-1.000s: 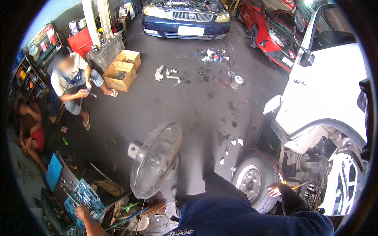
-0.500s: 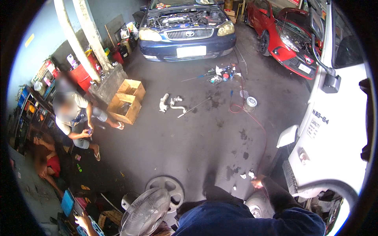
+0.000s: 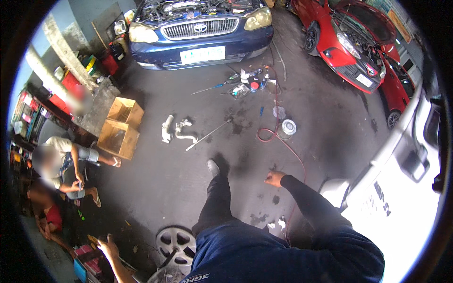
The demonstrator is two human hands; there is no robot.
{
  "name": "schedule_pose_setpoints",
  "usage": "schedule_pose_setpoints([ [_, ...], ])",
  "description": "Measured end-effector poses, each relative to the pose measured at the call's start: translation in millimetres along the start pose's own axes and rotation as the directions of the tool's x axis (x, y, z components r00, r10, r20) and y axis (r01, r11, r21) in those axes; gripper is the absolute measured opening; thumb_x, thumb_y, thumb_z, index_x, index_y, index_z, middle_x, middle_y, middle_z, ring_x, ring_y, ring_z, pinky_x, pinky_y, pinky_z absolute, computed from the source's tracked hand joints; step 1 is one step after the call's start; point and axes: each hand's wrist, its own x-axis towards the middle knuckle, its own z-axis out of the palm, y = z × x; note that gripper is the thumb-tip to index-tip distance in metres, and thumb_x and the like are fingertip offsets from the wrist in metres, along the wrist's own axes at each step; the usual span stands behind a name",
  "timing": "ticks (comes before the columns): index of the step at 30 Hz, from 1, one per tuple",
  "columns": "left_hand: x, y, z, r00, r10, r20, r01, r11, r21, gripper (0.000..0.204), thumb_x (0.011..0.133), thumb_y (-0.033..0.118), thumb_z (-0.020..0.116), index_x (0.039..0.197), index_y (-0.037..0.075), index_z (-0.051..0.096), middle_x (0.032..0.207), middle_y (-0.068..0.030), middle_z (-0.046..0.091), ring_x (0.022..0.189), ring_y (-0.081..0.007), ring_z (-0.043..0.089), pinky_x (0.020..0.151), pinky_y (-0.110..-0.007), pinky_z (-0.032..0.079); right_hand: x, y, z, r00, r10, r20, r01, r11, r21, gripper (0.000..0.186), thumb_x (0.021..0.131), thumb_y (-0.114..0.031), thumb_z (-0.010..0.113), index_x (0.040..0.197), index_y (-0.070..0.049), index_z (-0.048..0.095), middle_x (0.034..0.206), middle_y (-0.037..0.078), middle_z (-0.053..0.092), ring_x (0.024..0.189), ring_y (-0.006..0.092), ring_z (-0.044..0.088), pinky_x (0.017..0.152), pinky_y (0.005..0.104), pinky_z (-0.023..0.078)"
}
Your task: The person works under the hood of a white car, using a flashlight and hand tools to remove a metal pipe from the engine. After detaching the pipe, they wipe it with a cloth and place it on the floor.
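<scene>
My right hand, at the end of a black sleeve, is held over the dark floor. Its fingers look curled; whatever they may hold is too small to make out. My left hand is out of view. Nearest to the right hand on the picture is a thin red hose, looped beside a round metal can. White crumpled scraps lie on the floor near my right side. Further left are two bent metal pipes and a long thin rod. My foot is stretched forward.
A blue car and a red car stand with hoods up. A white vehicle borders my right. Wooden boxes, a seated person and another person's hand are left. A spoked wheel lies below.
My right hand has moved up and away from the white scraps, out over the floor. My leg has swung forward and the whole view has shifted and turned. The other person's hand has lifted.
</scene>
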Motion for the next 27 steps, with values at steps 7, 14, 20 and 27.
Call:
schedule_pose_setpoints([
  [7, 67.8, 169.4, 170.8, 0.52, -0.549, 0.654, 0.658, 0.746, 0.103, 0.059, 0.094, 0.041, 0.071, 0.144, 0.014, 0.054, 0.131, -0.0193, 0.063, 0.106, -0.035, 0.067, 0.088, -0.057, 0.057, 114.9, 77.4, -128.9, 0.807, 0.37, 0.46, -0.471, 0.874, 0.124, 0.033, 0.091, -0.022, 0.065, 0.123, -0.014, 0.071, 0.098, 0.009, 0.076, 0.094, 0.0242, 0.076, 0.071, 0.0367, 0.064],
  [14, 142.6, 324.0, 193.5, 0.444, -0.175, 0.879, 0.635, 0.753, -0.171, 0.03, 0.106, 0.032, 0.053, 0.129, 0.013, 0.058, 0.117, -0.0065, 0.07, 0.075, -0.025, 0.064, 0.069, -0.05, 0.054, 269.4, 123.4, -266.1, 0.924, 0.325, 0.199, -0.364, 0.909, 0.204, 0.056, 0.087, -0.039, 0.072, 0.122, 0.003, 0.061, 0.089, 0.021, 0.075, 0.068, 0.0311, 0.074, 0.066, 0.0424, 0.062],
  [20, 179.0, 494.8, 183.9, 0.367, -0.5, 0.785, 0.797, 0.604, 0.013, 0.029, 0.098, 0.029, 0.07, 0.117, 0.008, 0.064, 0.092, -0.0099, 0.072, 0.073, -0.0298, 0.065, 0.067, -0.045, 0.053, 532.0, 172.6, -340.1, 0.954, 0.301, -0.013, -0.296, 0.943, 0.153, 0.064, 0.087, -0.033, 0.071, 0.139, 0.0, 0.055, 0.119, 0.03, 0.07, 0.109, 0.0384, 0.071, 0.095, 0.0469, 0.056],
  [27, 194.9, 837.6, 339.0, 0.439, -0.486, 0.755, 0.543, 0.813, 0.208, 0.041, 0.095, 0.031, 0.073, 0.123, 0.005, 0.058, 0.103, -0.0144, 0.068, 0.082, -0.0326, 0.064, 0.074, -0.046, 0.053, 857.8, 225.6, -387.7, 0.925, 0.363, -0.11, -0.35, 0.929, 0.118, 0.057, 0.092, -0.024, 0.063, 0.145, -0.004, 0.052, 0.146, 0.024, 0.057, 0.129, 0.0393, 0.062, 0.105, 0.0468, 0.053],
])
